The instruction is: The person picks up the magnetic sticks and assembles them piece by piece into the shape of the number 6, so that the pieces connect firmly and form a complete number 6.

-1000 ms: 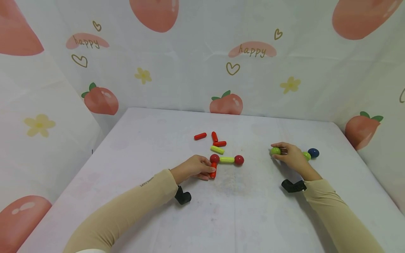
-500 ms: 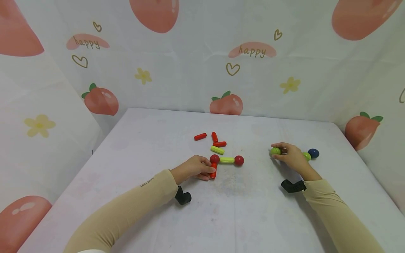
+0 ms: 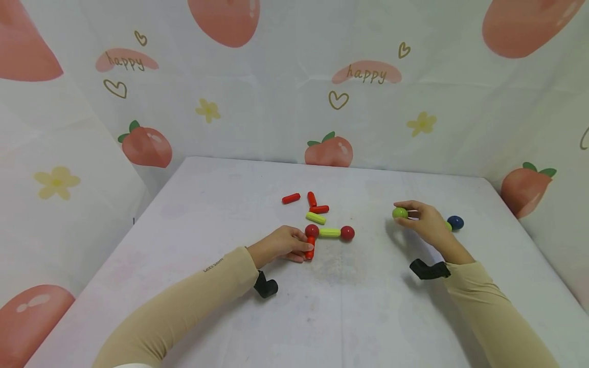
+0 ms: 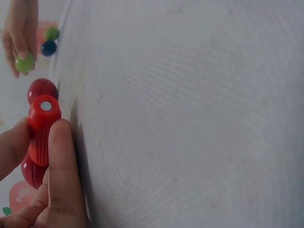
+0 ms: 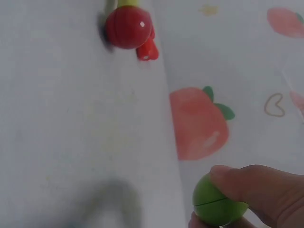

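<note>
Head view: the left hand (image 3: 281,244), left of and nearer to the yellow rod (image 3: 330,232) set between two red balls (image 3: 347,233), pinches a red rod (image 3: 310,249) whose long axis lies roughly square to the yellow rod. Well right of the yellow rod, a green ball (image 3: 399,213) is pinched by the right hand (image 3: 427,223).

**Gloss against matt**

The red balls (image 3: 347,233), green ball (image 5: 213,203) and blue ball (image 3: 455,223) look like smooth, glossy plastic. The red rod (image 4: 42,137) is grooved plastic, its end disc (image 4: 45,106) metallic-looking; the yellow-green rod (image 3: 330,232) is ribbed. The desk (image 3: 294,317) has a matt, cloth-like top; backdrop (image 3: 276,102) and sleeves (image 3: 193,291) look like wrinkled fabric.
</note>
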A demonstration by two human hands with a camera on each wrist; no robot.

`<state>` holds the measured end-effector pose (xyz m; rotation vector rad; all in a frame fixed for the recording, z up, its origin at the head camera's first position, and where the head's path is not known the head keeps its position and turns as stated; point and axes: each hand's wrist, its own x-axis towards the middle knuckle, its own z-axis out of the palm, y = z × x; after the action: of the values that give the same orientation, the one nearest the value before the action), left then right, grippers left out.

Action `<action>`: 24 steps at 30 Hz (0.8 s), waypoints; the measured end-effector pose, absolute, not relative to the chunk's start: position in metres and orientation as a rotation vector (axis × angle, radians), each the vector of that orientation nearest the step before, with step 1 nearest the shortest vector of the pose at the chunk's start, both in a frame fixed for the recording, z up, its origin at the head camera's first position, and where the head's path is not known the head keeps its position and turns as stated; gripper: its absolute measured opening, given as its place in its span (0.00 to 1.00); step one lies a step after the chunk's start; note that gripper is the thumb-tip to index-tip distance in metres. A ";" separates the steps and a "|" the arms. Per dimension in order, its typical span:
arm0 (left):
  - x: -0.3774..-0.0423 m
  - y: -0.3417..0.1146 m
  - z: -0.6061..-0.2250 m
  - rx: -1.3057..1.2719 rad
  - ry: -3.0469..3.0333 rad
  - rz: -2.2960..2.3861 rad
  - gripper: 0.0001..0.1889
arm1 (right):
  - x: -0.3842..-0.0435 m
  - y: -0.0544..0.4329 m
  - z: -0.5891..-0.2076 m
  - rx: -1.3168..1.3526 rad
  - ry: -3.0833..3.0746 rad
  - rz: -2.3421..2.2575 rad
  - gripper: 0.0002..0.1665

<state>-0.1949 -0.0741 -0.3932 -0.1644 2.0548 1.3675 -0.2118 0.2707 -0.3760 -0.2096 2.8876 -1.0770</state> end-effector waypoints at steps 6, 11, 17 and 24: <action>-0.195 -0.074 -0.393 -0.163 2.055 1.372 0.16 | -0.204 0.263 -0.368 -0.215 2.828 -1.151 0.32; -0.196 -0.074 -0.395 -0.166 2.061 1.364 0.16 | -0.198 0.252 -0.363 -0.225 2.792 -1.199 0.31; -0.197 -0.074 -0.395 -0.180 2.071 1.349 0.15 | -0.193 0.240 -0.360 -0.237 2.745 -1.234 0.31; -0.196 -0.074 -0.393 -0.173 2.062 1.360 0.15 | -0.185 0.225 -0.358 -0.292 2.722 -1.287 0.31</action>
<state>-0.1957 -0.0743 -0.3928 -0.1733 2.0620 1.3595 -0.1853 0.2252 -0.3583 -0.2918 2.7217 -1.2866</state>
